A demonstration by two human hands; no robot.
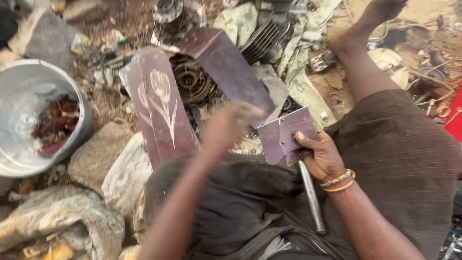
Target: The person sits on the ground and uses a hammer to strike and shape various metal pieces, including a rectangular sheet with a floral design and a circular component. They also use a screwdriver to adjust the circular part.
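- My right hand (323, 159) is clenched around a small, bent piece of purple sheet metal (287, 135), thumb pressed on its face and fingers wrapped behind its lower edge.
- That piece sits above my lap, just right of the middle of the view, tilted so its flat face looks up at me.
- A grey metal rod (312, 197) runs down from under my right hand across my dark clothing; I cannot tell whether that hand's grip also takes the rod.
- Beaded bracelets (339, 180) circle my right wrist.
- My left hand (230, 126) is raised just left of the small piece and is blurred; I cannot tell whether its grip is closed or loose, nor whether it touches the metal.
- A long purple panel (161, 108) with a pale flower design scratched into it leans upright on the ground ahead of my left knee.
- A larger folded purple sheet (226, 65) stands behind it, over a rusty coiled part (191, 82).
- A round metal basin (29, 120) sits at the left, holding reddish scraps (55, 125).
- Stones (98, 151) and worn sacks (57, 214) lie between the basin and my knee.
- My bare leg (358, 62) stretches out to the upper right over sandy ground littered with scrap.
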